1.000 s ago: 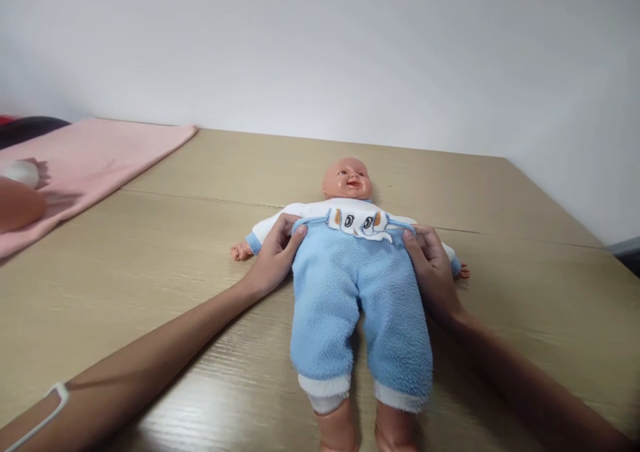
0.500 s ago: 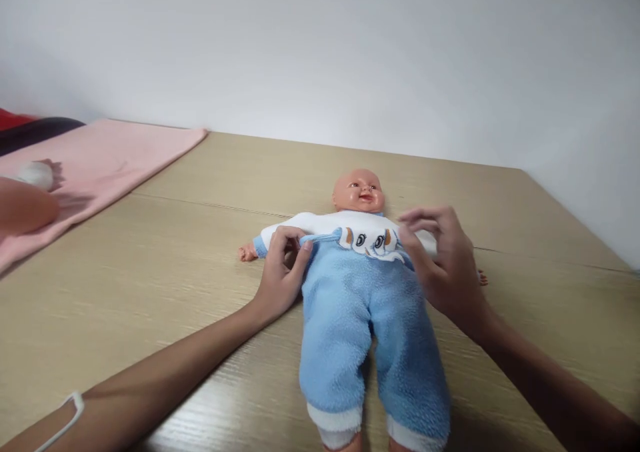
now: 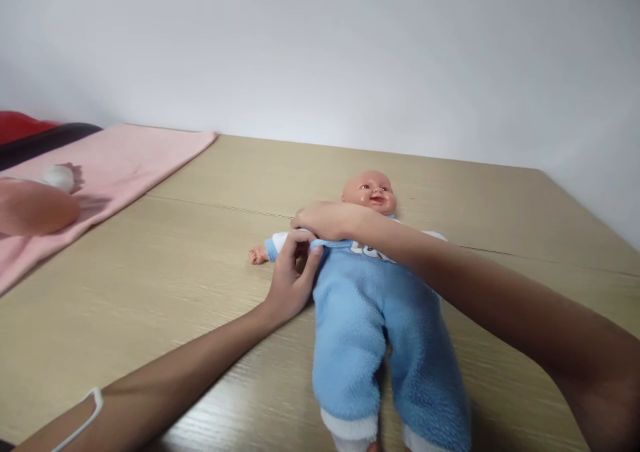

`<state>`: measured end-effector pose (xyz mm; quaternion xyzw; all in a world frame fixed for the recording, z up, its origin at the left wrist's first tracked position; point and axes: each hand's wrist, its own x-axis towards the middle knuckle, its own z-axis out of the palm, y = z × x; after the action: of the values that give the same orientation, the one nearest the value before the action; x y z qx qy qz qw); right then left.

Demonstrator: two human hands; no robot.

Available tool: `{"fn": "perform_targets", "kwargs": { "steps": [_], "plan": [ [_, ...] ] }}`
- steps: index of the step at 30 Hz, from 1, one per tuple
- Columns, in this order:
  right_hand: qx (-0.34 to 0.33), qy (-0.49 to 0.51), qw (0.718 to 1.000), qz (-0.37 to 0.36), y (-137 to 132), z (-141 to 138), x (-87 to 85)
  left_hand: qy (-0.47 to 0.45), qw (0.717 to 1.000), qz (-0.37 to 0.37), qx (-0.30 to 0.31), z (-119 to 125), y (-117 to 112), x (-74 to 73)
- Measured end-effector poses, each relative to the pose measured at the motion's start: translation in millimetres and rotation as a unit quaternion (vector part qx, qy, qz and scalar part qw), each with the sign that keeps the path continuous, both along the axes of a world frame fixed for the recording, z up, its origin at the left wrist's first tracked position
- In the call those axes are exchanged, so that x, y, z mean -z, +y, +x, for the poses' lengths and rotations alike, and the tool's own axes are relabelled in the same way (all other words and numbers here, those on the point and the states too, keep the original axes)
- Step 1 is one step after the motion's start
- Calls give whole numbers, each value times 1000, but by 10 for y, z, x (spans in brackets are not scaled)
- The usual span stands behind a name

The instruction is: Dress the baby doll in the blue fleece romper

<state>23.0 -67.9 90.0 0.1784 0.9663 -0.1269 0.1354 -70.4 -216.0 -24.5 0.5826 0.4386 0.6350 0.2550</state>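
Note:
A baby doll [image 3: 369,191] lies on its back on the wooden table [image 3: 200,272], head pointing away from me. It wears a white top and fluffy blue trousers [image 3: 370,319]. My left hand [image 3: 293,275] pinches the blue waistband at the doll's right side, fingers closed on the fabric. My right hand [image 3: 327,221] has crossed over the doll's chest and rests on the same side, right above my left hand, fingers curled on the white top and the waistband edge. My right forearm covers the picture on the doll's chest.
A pink cloth [image 3: 100,165] lies on the table's far left, with a small white ball [image 3: 59,177] and a smooth pinkish rounded object [image 3: 35,207] on it. Something red and black [image 3: 30,132] sits behind the cloth. A white wall runs along the table's far edge.
My right hand left the doll's left side, lifted, and crossed over the chest to the side where my left hand stays pinching the waistband. The view shifted slightly left.

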Motion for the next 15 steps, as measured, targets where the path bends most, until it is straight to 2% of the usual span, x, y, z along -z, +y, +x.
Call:
{"fn": "perform_targets", "kwargs": {
  "steps": [3,7,12,15],
  "plan": [
    [-7,23,999,34,-72,33,2,6,1000,-11,0,-2,-15,-26],
    [9,154,986,61,-163,236,-58,15,1000,8,12,12,-45,-54],
    [73,322,943,-34,-132,517,-27,47,994,91,36,-13,-86,-21],
    [65,364,922,-120,-79,671,-6,98,986,136,-1,-53,-118,38]
  ]
}}
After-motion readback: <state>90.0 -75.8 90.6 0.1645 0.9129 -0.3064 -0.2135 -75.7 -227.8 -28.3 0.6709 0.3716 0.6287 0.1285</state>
